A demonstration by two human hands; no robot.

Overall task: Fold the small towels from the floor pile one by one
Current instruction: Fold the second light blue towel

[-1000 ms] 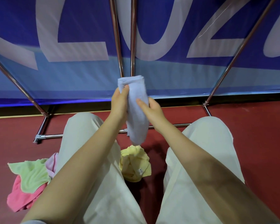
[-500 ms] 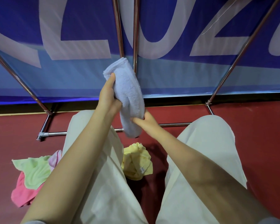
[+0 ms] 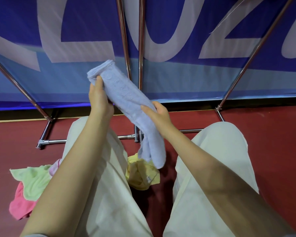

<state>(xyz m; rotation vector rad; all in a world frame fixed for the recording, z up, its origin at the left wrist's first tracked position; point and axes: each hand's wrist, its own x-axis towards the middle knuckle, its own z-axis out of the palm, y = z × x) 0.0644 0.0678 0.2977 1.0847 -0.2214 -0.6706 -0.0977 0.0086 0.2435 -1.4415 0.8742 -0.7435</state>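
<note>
A pale lavender towel (image 3: 125, 96), folded into a long narrow strip, slants in the air from upper left to lower right above my knees. My left hand (image 3: 99, 98) grips its upper end, thumb on the near face. My right hand (image 3: 158, 114) pinches the strip around its middle, and the lower end hangs loose below that hand. On the red floor lie a crumpled yellow towel (image 3: 142, 177) between my legs, and a green towel (image 3: 32, 180) on a pink towel (image 3: 20, 204) at the left.
My legs in cream trousers (image 3: 212, 168) stretch forward on the red floor (image 3: 272, 142). A blue banner (image 3: 195, 74) on a chrome tube frame (image 3: 48, 141) stands just beyond my feet.
The strip has tilted from upright to slanted. My left hand moved up and left with the top end. My right hand slid along the towel and now pinches its middle.
</note>
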